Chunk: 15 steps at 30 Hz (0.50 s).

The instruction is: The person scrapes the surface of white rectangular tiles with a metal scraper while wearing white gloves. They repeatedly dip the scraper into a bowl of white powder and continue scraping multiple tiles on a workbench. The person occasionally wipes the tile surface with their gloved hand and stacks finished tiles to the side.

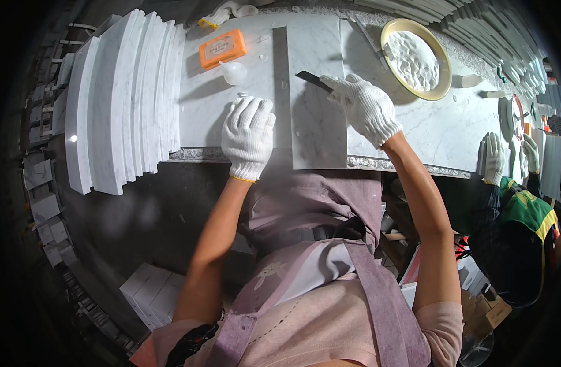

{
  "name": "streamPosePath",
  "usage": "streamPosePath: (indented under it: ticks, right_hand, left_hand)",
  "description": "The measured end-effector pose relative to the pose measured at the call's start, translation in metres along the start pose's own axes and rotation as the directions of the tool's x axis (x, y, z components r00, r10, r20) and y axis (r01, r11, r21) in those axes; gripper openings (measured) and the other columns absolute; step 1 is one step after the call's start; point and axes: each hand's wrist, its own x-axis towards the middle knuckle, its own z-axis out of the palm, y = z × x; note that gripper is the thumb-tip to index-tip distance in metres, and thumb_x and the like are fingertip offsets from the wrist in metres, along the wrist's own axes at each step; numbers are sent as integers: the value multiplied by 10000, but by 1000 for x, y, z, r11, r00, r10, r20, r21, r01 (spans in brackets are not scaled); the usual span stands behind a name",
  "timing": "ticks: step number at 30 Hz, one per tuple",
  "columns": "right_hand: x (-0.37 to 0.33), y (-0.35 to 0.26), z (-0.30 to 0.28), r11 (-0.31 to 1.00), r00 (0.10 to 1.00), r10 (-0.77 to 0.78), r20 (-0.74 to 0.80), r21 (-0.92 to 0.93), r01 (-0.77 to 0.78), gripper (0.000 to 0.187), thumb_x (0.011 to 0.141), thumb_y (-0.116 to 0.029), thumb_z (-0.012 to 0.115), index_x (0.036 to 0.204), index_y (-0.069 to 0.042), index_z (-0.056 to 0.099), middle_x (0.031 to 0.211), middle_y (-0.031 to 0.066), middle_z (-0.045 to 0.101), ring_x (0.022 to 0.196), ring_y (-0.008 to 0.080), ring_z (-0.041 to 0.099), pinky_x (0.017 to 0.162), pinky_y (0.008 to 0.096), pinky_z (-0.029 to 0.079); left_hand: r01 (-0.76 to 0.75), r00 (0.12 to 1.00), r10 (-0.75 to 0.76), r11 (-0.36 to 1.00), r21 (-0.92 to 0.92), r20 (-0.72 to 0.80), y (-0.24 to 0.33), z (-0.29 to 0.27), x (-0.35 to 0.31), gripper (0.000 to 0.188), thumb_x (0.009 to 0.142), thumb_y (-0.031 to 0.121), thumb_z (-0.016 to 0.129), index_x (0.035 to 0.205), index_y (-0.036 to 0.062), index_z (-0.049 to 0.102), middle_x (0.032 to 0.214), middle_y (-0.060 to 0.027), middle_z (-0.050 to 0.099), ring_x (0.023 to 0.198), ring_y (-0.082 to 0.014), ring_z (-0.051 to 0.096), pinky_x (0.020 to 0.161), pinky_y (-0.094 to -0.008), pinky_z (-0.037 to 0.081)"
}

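Observation:
Both my hands wear white knit gloves. My right hand [367, 109] is closed around the handle of a dark-bladed scraper [315, 81], its blade pointing left over a narrow marble strip [317, 131]. The strip lies on a larger marble slab [415, 128] and reaches past the near edge. Left of the strip, my left hand [248, 134] is closed with its fingers curled down. A small whitish bit shows at its fingertips; the rest of what it may hold is hidden. Just beyond it sits a round translucent white object [234, 73], with an orange box [222, 49] behind.
A yellow-rimmed bowl [442, 61] of white powder stands at the far right of the slab. Upright marble tiles [124, 98] are stacked at the left. Small bottles [471, 81] lie farther right. At the right edge, a co-worker's gloved hands [493, 159] rest near the table.

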Motion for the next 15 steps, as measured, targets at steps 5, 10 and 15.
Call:
streamPosePath:
  ticks: [5,10,15]
  right_hand:
    - [-10,-5,2,998,997,-16,79,-63,21,423,1015,-172,601,1428,-221,680,969,153,699,802,332,716,694,448,568]
    - [-2,-9,-1,998,998,57,12,-8,-57,393,1008,-234,648,1396,-214,707,983,136,717,844,312,715,718,440,563]
    - [-24,-13,0,997,987,13,160,-83,0,429,1026,-366,564,1425,-251,676,1222,215,715,931,345,754,759,420,618]
  left_hand:
    - [-8,1000,9,1000,23,-28,1,0,1,342,878,212,786,1211,140,759,1272,-50,715,1278,-269,628,1178,-485,443]
    - [-12,1000,12,1000,15,-27,2,0,2,321,885,211,777,1198,142,763,1258,-42,719,1273,-262,629,1177,-475,446]
    - [-6,1000,7,999,42,-28,3,-1,2,303,886,188,768,1183,129,761,1252,-47,722,1254,-262,639,1174,-466,451]
